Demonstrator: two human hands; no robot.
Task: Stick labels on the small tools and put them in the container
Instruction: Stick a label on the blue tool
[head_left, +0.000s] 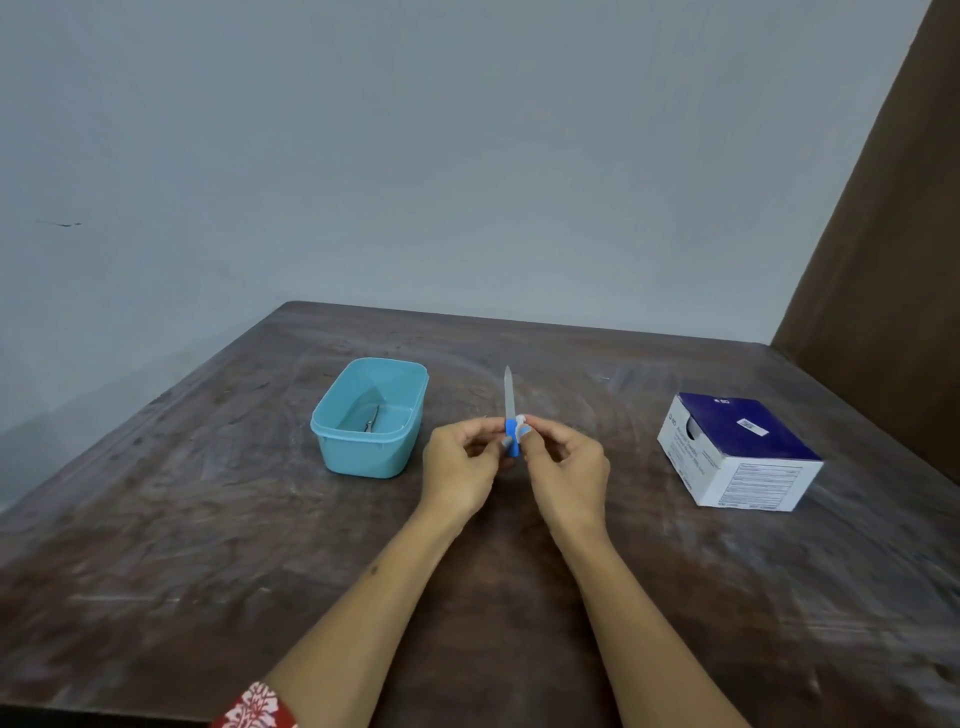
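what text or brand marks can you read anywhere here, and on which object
"BD": white mark on the dark blue top of the cardboard box, faint, my best reading.
White sticker on the box top: too small to read.
Printed lines on the box's white sides: blurred, unreadable.
Blue-handled tool, its white label, and the teal container: no legible text.

A plain room: bare grey wall (467, 156), worn wooden table (208, 545).

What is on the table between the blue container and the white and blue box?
The two hands, holding a blue-handled tool, seen in the head view.
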